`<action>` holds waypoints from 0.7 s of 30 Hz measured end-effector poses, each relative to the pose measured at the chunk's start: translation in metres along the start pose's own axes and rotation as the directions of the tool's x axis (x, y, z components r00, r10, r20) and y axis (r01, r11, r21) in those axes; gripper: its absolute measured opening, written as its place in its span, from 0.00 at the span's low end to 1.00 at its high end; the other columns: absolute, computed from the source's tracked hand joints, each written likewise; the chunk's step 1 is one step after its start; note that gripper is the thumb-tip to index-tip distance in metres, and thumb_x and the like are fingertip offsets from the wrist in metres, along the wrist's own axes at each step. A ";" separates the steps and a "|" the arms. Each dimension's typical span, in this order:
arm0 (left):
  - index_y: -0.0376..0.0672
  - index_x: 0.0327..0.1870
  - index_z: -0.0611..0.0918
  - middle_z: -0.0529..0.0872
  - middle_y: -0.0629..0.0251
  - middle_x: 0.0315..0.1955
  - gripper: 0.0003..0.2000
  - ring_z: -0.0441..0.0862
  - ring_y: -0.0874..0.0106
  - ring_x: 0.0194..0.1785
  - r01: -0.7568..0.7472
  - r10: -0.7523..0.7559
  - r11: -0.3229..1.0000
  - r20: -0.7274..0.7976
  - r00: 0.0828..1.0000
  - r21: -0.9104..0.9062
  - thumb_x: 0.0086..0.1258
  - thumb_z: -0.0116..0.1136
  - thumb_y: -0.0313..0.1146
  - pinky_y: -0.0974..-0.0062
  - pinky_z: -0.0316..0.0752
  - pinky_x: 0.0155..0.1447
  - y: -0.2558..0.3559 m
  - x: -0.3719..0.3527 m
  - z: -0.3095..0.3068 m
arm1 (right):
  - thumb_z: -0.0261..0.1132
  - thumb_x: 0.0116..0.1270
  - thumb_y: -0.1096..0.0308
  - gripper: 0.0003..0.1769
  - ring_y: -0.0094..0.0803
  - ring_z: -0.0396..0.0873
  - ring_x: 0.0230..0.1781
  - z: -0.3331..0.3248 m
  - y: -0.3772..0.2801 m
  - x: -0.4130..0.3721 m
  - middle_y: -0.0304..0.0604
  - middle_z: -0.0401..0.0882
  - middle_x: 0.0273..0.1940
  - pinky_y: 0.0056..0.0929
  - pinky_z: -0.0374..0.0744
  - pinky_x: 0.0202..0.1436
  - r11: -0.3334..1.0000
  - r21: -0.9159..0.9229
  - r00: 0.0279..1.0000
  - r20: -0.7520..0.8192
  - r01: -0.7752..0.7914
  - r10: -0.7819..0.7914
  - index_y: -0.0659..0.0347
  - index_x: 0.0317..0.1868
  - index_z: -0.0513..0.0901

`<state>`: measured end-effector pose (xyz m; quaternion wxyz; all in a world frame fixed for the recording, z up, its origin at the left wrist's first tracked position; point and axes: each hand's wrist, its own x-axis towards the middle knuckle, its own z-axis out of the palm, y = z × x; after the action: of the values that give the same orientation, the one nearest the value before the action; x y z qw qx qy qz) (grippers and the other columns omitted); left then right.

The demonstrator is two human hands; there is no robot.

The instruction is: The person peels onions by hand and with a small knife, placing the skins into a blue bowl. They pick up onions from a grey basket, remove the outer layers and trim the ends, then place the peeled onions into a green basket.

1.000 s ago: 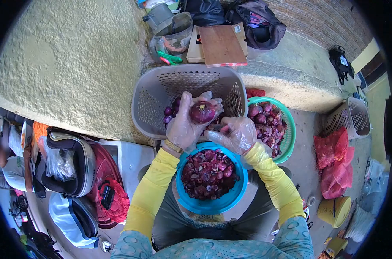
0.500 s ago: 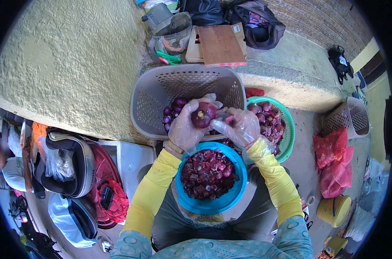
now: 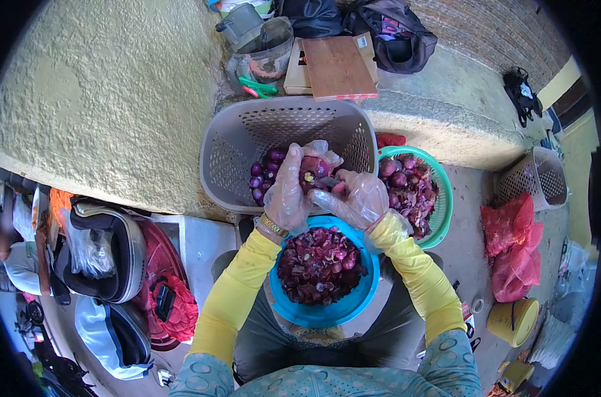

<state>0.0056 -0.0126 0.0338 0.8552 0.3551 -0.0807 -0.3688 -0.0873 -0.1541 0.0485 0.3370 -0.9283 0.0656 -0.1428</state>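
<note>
Both hands wear clear plastic gloves and meet over the near edge of a grey perforated basket (image 3: 287, 112). My left hand (image 3: 288, 195) is wrapped round a red onion (image 3: 314, 171) whose pale root end shows. At the onion's right side, my right hand (image 3: 359, 198) is closed on a small blade, mostly hidden by the fingers. Purple onions (image 3: 266, 173) lie inside the basket. Below the hands, a blue basin (image 3: 373, 278) holds onion skins and pieces. A green basket (image 3: 448, 198) at the right holds onions and loose skins.
A brown board (image 3: 340, 69) and bags stand on the ledge beyond. Red net bags (image 3: 512, 245), a yellow bucket (image 3: 514, 322) and another grey basket (image 3: 549, 178) are at the right. Helmets (image 3: 108, 251) and a white box (image 3: 208, 255) stand left. A person (image 3: 24, 264) is at the far left.
My right hand has moved left and slightly down, bringing the blade against the onion. My left hand has tilted the onion, and its fingers have shifted round it.
</note>
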 end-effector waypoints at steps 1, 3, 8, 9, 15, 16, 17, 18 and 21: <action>0.38 0.63 0.76 0.85 0.52 0.54 0.28 0.83 0.60 0.62 -0.016 0.017 0.999 -0.021 1.000 0.038 0.86 0.41 0.57 0.58 0.78 0.70 0.000 0.000 0.001 | 0.75 0.59 0.34 0.34 0.53 0.82 0.23 0.002 0.002 -0.001 0.53 0.81 0.23 0.46 0.78 0.29 1.000 -0.009 1.000 0.016 0.012 -0.012 0.63 0.34 0.86; 0.38 0.64 0.75 0.84 0.50 0.56 0.28 0.82 0.58 0.63 -0.006 0.007 0.999 -0.016 1.000 0.035 0.85 0.41 0.58 0.56 0.79 0.70 0.000 0.000 -0.001 | 0.73 0.61 0.34 0.34 0.54 0.82 0.23 0.006 0.003 -0.002 0.53 0.81 0.23 0.47 0.78 0.29 1.000 0.025 1.000 0.012 0.012 -0.012 0.64 0.34 0.86; 0.39 0.67 0.73 0.83 0.48 0.58 0.29 0.81 0.56 0.65 -0.005 0.006 0.998 -0.003 1.000 0.054 0.85 0.40 0.58 0.53 0.79 0.70 0.001 -0.001 0.000 | 0.69 0.67 0.35 0.34 0.57 0.84 0.27 0.002 0.001 0.000 0.57 0.83 0.24 0.52 0.81 0.34 0.999 0.040 0.996 0.088 -0.014 0.010 0.65 0.35 0.87; 0.38 0.67 0.72 0.83 0.49 0.58 0.30 0.81 0.56 0.65 0.009 -0.008 0.998 -0.010 1.000 0.068 0.85 0.40 0.59 0.53 0.78 0.71 0.003 -0.003 0.003 | 0.69 0.68 0.36 0.32 0.57 0.85 0.27 0.004 0.002 0.000 0.57 0.83 0.25 0.52 0.81 0.34 0.997 0.081 0.996 0.082 0.015 -0.022 0.64 0.34 0.87; 0.40 0.63 0.76 0.83 0.53 0.58 0.29 0.81 0.59 0.66 -0.004 0.004 1.000 -0.025 1.000 0.001 0.85 0.40 0.60 0.57 0.79 0.69 0.003 -0.002 0.003 | 0.72 0.66 0.39 0.29 0.55 0.85 0.27 -0.003 0.004 0.001 0.53 0.84 0.25 0.49 0.81 0.34 0.991 0.063 0.987 0.094 0.121 -0.127 0.62 0.34 0.87; 0.40 0.63 0.76 0.83 0.54 0.58 0.29 0.81 0.59 0.66 -0.010 0.009 1.000 -0.034 0.999 -0.023 0.85 0.39 0.60 0.58 0.79 0.69 0.006 -0.003 0.006 | 0.73 0.64 0.38 0.30 0.54 0.85 0.26 -0.005 0.005 0.002 0.53 0.84 0.25 0.48 0.81 0.33 0.987 0.018 0.981 0.107 0.162 -0.163 0.62 0.34 0.87; 0.40 0.63 0.76 0.83 0.54 0.58 0.29 0.81 0.59 0.66 -0.012 0.011 1.000 -0.038 0.999 -0.024 0.85 0.39 0.60 0.58 0.79 0.69 0.010 -0.006 0.009 | 0.73 0.64 0.38 0.30 0.54 0.85 0.26 -0.006 0.003 0.003 0.53 0.84 0.25 0.48 0.81 0.33 0.986 0.019 0.980 0.110 0.164 -0.165 0.62 0.34 0.87; 0.41 0.62 0.76 0.83 0.55 0.58 0.28 0.81 0.59 0.66 0.002 -0.003 1.000 -0.057 0.998 -0.028 0.85 0.39 0.59 0.59 0.78 0.70 0.014 -0.010 0.015 | 0.74 0.61 0.37 0.31 0.53 0.84 0.25 -0.009 0.000 0.003 0.52 0.82 0.23 0.47 0.80 0.31 0.993 0.019 0.992 0.039 0.117 -0.117 0.62 0.33 0.86; 0.41 0.61 0.76 0.82 0.55 0.58 0.28 0.81 0.60 0.65 -0.019 0.019 1.000 -0.036 0.999 -0.005 0.86 0.39 0.59 0.60 0.77 0.71 0.009 -0.008 0.013 | 0.78 0.56 0.35 0.33 0.50 0.83 0.22 -0.009 -0.002 0.002 0.49 0.80 0.22 0.44 0.79 0.28 1.000 -0.004 0.999 -0.017 0.027 -0.027 0.63 0.33 0.85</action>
<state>-0.0003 -0.0095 0.0504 0.8609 0.3586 -0.0677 -0.3545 -0.0879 -0.1589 0.0571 0.3327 -0.9285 0.0564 -0.1552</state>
